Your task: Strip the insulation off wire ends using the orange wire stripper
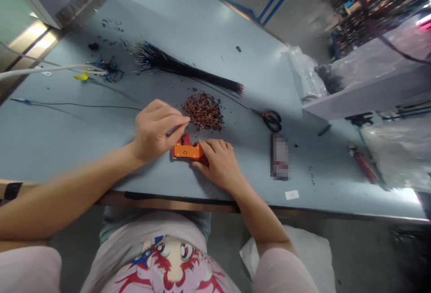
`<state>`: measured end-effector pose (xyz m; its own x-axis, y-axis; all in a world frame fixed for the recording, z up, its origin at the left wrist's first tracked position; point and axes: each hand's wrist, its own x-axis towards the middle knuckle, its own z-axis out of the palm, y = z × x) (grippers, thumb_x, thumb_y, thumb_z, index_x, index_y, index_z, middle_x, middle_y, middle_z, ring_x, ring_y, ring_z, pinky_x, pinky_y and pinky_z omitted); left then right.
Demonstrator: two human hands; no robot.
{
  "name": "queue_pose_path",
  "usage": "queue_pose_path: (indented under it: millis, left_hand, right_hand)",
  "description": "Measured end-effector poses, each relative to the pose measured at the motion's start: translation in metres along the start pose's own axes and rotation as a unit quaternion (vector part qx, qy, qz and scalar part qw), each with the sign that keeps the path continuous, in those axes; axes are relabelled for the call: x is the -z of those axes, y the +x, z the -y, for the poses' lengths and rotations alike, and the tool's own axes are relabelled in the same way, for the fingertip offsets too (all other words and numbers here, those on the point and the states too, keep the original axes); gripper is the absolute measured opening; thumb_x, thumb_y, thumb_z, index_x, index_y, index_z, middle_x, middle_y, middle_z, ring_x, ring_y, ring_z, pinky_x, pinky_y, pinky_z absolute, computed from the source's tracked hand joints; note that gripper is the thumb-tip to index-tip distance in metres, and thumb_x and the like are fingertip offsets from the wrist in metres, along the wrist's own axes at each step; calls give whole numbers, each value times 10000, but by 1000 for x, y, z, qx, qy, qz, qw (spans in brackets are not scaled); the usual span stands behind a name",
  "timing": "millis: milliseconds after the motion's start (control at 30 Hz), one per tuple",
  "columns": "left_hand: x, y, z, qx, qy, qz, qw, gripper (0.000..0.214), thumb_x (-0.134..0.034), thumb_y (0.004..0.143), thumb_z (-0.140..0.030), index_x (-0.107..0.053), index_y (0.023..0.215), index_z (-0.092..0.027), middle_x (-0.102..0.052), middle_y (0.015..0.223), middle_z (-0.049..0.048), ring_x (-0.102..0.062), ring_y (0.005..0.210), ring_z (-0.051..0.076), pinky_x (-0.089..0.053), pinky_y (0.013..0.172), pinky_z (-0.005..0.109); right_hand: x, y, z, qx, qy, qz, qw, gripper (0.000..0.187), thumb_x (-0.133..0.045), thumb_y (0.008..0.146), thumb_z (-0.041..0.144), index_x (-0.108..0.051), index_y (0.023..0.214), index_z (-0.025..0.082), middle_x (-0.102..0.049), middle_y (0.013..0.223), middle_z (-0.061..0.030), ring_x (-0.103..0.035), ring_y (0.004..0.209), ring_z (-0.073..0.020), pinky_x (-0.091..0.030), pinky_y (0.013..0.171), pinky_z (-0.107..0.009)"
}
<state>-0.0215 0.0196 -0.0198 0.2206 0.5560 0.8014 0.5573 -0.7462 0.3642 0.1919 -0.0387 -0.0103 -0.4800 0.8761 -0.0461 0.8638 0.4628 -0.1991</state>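
My left hand (155, 127) is closed in a pinch just above an orange wire-stripping tool (187, 150) that lies on the grey table (84, 131). What the fingertips pinch is too thin to name. My right hand (218, 160) rests on the tool's right end with its fingers curled over the tool. Right behind both hands lies a small heap of stripped copper-coloured wire bits (204, 111). Farther back, a long bundle of black wires (182, 66) stretches across the table.
Black-handled scissors (271, 119) lie right of the heap. A blurred-out small object (279, 156) sits near the table's front. A red-handled tool (363, 163) lies at the right. Plastic bags and a grey shelf (357, 88) stand right. White cable (50, 69) and blue wire scraps (109, 69) lie left.
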Motion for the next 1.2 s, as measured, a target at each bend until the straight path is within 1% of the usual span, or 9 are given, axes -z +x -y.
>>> queue_pose_path:
  millis: [100, 200, 367, 567, 700, 867, 933, 1100, 1200]
  left_hand:
    - [-4, -4, -1, -54, 19, 70, 996, 97, -632, 795, -181, -659, 881, -217, -697, 791, -5, -581, 746, 150, -474, 683, 298]
    - [-8, -7, -7, -108, 33, 106, 988, 73, -614, 815, -203, -658, 873, -208, -699, 784, -7, -570, 725, 143, -439, 639, 283]
    - [-11, -10, -20, -150, 53, 126, 979, 70, -583, 851, -241, -649, 839, -223, -685, 740, -16, -559, 701, 136, -361, 576, 286]
    - [-13, -12, -24, -143, 54, 143, 978, 129, -547, 878, -263, -639, 797, -226, -676, 729, -22, -560, 736, 138, -359, 607, 294]
    - [-7, -6, -12, -135, 69, 104, 983, 97, -559, 846, -214, -642, 795, -218, -691, 751, -27, -569, 731, 144, -369, 587, 291]
    - [4, 5, 3, 15, 77, 46, 996, 87, -579, 823, -213, -664, 805, -218, -702, 765, -5, -586, 724, 158, -446, 686, 305]
    - [2, 4, 2, 12, 56, 63, 996, 86, -586, 819, -211, -670, 805, -222, -705, 762, -8, -588, 731, 160, -455, 698, 306]
    - [-9, -10, -15, -80, 8, 131, 988, 100, -568, 839, -215, -666, 815, -220, -705, 787, -17, -565, 729, 141, -457, 695, 279]
    - [-11, -13, -22, -89, -2, 147, 985, 130, -540, 868, -235, -653, 810, -212, -690, 768, -6, -556, 735, 138, -448, 710, 279]
  right_hand:
    - [2, -2, -2, 28, 56, -44, 997, 515, -601, 827, 494, -512, 1224, 179, -600, 1163, -135, -502, 1077, -305, -402, 920, -462]
    - [0, -3, -8, 29, 100, -143, 984, 452, -579, 860, 410, -483, 1229, 166, -629, 1095, -134, -554, 997, -268, -448, 877, -434]
    - [-10, -3, -10, 73, 103, -233, 964, 132, -529, 892, 224, -567, 1015, 197, -669, 873, -72, -587, 813, -206, -478, 740, -349]
    - [-14, -2, -7, 67, 44, -234, 969, 84, -496, 894, 178, -577, 875, 186, -656, 775, -55, -562, 725, -180, -453, 672, -306]
    - [-7, 1, -21, 4, -31, -235, 971, 124, -458, 881, 175, -556, 807, 194, -640, 735, -55, -557, 688, -185, -418, 617, -298]
    - [-2, 6, -45, -114, 0, -276, 954, 78, -469, 843, 173, -544, 840, 194, -635, 775, -65, -577, 710, -194, -446, 635, -310]
    - [-5, 7, -43, -93, 47, -270, 957, 82, -472, 864, 192, -551, 885, 194, -642, 806, -68, -589, 739, -192, -472, 680, -318]
    - [-14, 3, -18, 10, 95, -226, 970, 241, -537, 867, 261, -528, 1098, 192, -648, 903, -82, -596, 853, -205, -498, 760, -337]
    - [-17, -1, -11, 33, 84, -220, 971, 130, -512, 861, 201, -566, 980, 206, -650, 868, -66, -586, 824, -194, -489, 734, -319]
